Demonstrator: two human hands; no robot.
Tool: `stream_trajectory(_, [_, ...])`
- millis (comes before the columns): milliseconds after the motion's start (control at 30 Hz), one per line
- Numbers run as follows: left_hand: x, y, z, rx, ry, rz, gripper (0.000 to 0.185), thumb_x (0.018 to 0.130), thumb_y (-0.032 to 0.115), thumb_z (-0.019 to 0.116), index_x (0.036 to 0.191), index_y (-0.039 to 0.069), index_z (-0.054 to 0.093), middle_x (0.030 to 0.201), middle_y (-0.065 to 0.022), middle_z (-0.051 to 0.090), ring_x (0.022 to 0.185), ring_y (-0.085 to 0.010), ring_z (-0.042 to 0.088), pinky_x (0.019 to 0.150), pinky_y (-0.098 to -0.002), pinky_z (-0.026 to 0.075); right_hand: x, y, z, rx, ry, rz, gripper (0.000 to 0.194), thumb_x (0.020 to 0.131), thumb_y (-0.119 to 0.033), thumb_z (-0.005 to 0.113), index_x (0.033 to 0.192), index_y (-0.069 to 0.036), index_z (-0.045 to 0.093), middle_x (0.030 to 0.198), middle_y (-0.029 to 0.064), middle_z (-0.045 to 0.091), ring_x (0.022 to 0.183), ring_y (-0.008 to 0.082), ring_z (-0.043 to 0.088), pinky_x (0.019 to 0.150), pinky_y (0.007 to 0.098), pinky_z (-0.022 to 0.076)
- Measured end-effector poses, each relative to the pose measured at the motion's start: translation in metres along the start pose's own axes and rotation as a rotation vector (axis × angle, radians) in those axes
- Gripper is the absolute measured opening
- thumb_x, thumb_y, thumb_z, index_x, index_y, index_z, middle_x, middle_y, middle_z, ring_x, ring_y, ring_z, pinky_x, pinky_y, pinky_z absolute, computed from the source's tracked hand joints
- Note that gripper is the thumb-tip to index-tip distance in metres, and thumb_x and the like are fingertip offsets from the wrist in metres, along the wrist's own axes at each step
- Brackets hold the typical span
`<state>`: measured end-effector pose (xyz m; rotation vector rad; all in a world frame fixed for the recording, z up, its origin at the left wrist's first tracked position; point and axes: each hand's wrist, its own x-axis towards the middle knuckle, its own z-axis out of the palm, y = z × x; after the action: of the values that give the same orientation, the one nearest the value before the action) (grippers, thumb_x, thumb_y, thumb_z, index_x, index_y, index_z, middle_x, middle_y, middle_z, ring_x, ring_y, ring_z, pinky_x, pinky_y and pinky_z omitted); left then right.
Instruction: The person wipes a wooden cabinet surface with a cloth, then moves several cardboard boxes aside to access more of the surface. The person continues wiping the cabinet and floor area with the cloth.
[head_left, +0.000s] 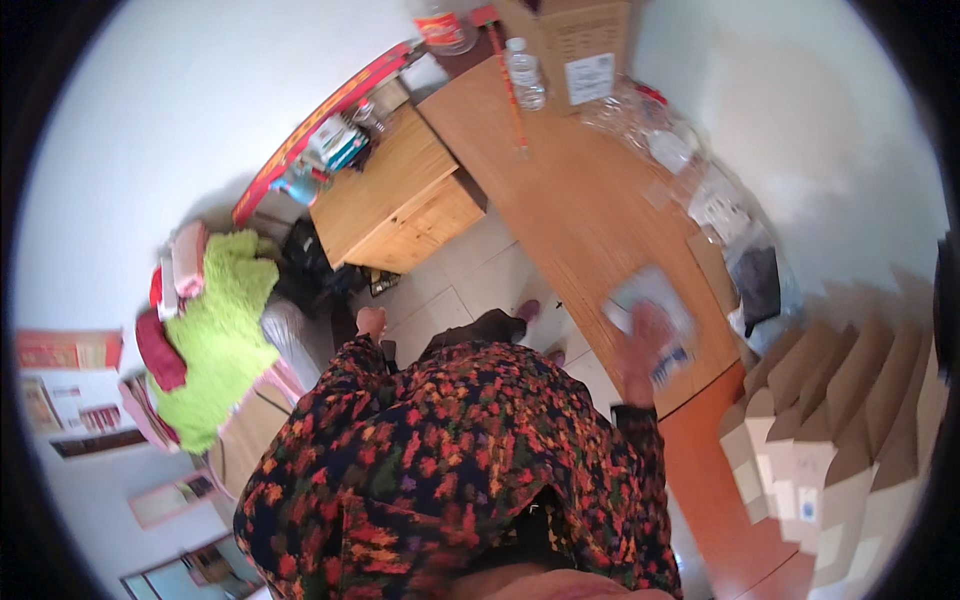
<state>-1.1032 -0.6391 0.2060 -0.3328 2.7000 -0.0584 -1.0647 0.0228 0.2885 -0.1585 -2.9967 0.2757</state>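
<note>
My right hand (646, 337) presses down on a crumpled whitish cloth (660, 289) with some blue on it. Both are motion-blurred, and the palm hides part of the cloth. Beneath them lies the wood-grain top of a long table (570, 202), near its right end. My left hand (371, 322) hangs at my left side over the floor, curled, with nothing visible in it. It is apart from the table.
A clear bottle (525, 75), a thin orange stick (510, 90) and a cardboard box (589, 52) stand or lie at the table's far end. Plastic bags (720, 206) line the wall side. Folded cartons (825, 405) are at right, a wooden cabinet (390, 195) ahead, a green fluffy cover (217, 330) left.
</note>
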Motion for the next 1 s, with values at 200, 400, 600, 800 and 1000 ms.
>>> stream_trajectory(200, [-0.024,0.014,0.030,-0.972,-0.207,-0.536,0.021,0.089,0.027,0.052,0.083,0.008,0.059,0.073,-0.0081,0.061,0.062,-0.0224,0.058,0.052,-0.0369,0.047,-0.124,0.077,-0.038,-0.191,-0.037,0.496,0.071,0.085,-0.042,0.055,0.143,-0.008,0.033,0.151,0.0139,0.026,0.139,0.0372,0.020,0.110,0.0578,0.0126])
stream_trajectory(400, [-0.009,0.088,-0.031,-1.115,-0.247,-0.502,0.025,0.088,0.023,0.058,0.098,0.000,0.059,0.084,-0.0107,0.063,0.069,-0.0177,0.063,0.051,-0.0308,0.049,-0.117,0.028,-0.027,-0.383,0.079,-0.294,0.050,0.092,-0.028,0.044,0.141,-0.017,0.037,0.149,0.0090,0.031,0.133,0.0380,0.032,0.107,0.0572,0.0211])
stream_trajectory(600, [-0.011,0.126,-0.059,-1.288,-0.018,-0.323,0.039,0.087,0.030,0.058,0.107,-0.004,0.058,0.082,-0.0119,0.065,0.064,-0.0196,0.062,0.051,-0.0336,0.048,0.016,-0.064,-0.017,-0.025,-0.009,-0.537,0.063,0.080,-0.028,0.057,0.139,-0.017,0.040,0.147,0.0100,0.032,0.135,0.0415,0.024,0.106,0.0620,0.0169])
stream_trajectory(800, [-0.018,0.124,-0.055,-1.042,-0.275,-0.505,0.036,0.088,0.026,0.057,0.116,0.003,0.056,0.088,-0.0077,0.061,0.066,-0.0171,0.062,0.052,-0.0303,0.049,0.182,-0.184,-0.030,0.093,-0.023,-0.427,0.070,0.080,-0.032,0.060,0.142,-0.014,0.033,0.149,0.0111,0.027,0.136,0.0416,0.020,0.104,0.0624,0.0172])
stream_trajectory(1000, [0.029,0.149,-0.104,-1.372,0.057,-0.266,0.036,0.085,0.028,0.063,0.103,-0.003,0.059,0.075,-0.0087,0.064,0.062,-0.0155,0.062,0.049,-0.0291,0.047,0.282,-0.231,-0.027,0.148,0.021,-0.221,0.068,0.081,-0.033,0.059,0.141,-0.014,0.034,0.147,0.0108,0.030,0.134,0.0381,0.025,0.100,0.0599,0.0240])
